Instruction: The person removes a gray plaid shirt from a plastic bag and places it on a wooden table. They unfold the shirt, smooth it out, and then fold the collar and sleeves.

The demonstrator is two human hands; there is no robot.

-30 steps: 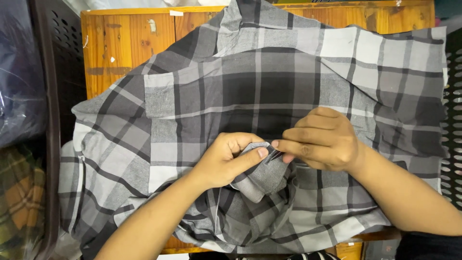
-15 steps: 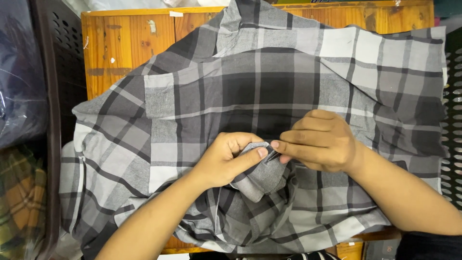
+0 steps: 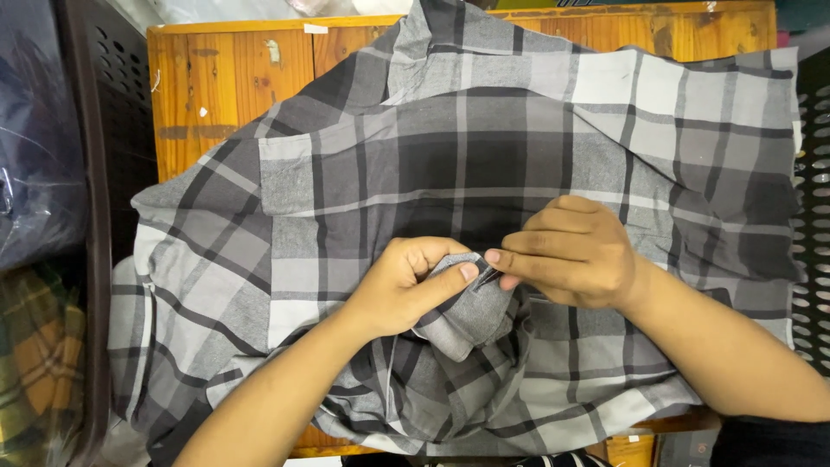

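Grey plaid shirt lies spread over the wooden table, near hem bunched toward the table's near edge; at its centre the left hand pinches up a fold of the front edge and the right hand is closed fingertip-to-fingertip against it, apparently at a button, which is too small to confirm. A dark perforated basket stands just left of the table, another perforated wall just right; neither obstructs the hands.
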